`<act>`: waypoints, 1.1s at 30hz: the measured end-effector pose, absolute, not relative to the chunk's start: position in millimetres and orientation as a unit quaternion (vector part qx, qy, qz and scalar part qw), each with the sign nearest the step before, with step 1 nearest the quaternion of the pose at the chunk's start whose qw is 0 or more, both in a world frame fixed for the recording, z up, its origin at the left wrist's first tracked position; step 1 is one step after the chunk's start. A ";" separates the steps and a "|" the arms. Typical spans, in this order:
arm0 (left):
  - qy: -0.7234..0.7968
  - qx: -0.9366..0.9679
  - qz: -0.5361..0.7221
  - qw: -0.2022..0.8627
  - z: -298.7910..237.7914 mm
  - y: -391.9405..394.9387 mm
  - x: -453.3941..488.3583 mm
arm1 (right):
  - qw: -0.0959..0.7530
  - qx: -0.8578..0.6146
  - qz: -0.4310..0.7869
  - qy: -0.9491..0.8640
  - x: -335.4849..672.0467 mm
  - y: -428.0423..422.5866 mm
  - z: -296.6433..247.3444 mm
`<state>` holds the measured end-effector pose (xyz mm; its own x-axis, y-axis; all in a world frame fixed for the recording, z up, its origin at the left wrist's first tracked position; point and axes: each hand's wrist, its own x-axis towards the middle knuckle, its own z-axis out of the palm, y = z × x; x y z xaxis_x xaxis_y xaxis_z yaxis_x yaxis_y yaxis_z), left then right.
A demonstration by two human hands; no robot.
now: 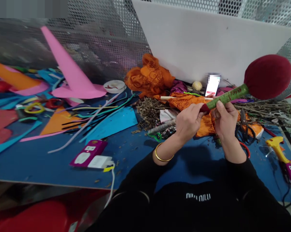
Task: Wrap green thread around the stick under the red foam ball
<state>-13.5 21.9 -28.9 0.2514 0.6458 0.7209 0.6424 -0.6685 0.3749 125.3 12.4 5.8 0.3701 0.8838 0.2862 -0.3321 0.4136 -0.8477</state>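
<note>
A mallet-shaped stick with a large round dark red fabric head (268, 76) is held up at a slant above the table. Green wrapping (229, 98) covers its handle, and the lower end is dark red. My left hand (188, 122) is closed round that lower end. Farther up, the thumb and fingers of my right hand (224, 120) pinch the green part. Beneath both hands lies crumpled orange patterned cloth (204, 125). Black-handled scissors (245, 129) rest just right of my right hand. A grey wrapped stick (162, 126) is close to my left hand.
A pink paper cone hat (68, 67) stands at the left, near blue paper (114, 122) and coloured strips. Purple power strips (89, 153) and a yellow glue gun (277, 146) lie on the blue table. A lit phone (212, 85) leans against the white board (208, 42).
</note>
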 end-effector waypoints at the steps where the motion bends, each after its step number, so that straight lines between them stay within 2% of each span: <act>1: 0.399 0.793 0.460 0.000 -28.2 22.5 -13.7 | 0.748 -0.356 0.407 -0.384 124.9 11.9 6.2; 7: 0.374 0.796 0.474 0.049 -25.1 21.9 -13.4 | 0.754 -0.361 0.388 -0.388 123.5 9.4 8.1; 13: 0.402 0.748 0.510 0.138 -18.5 19.0 -15.7 | 0.769 -0.335 0.431 -0.334 118.4 8.0 7.5; 19: 0.435 0.708 0.514 0.214 -15.3 18.3 -13.7 | 0.727 -0.345 0.473 -0.359 119.7 -3.8 12.4; 29: 0.467 0.747 0.446 0.159 -18.0 27.5 -16.9 | 0.711 -0.346 0.458 -0.405 119.9 -16.5 23.0; 33: 0.453 0.794 0.386 0.123 -17.2 26.3 -20.1 | 0.703 -0.345 0.391 -0.484 128.3 -17.5 27.5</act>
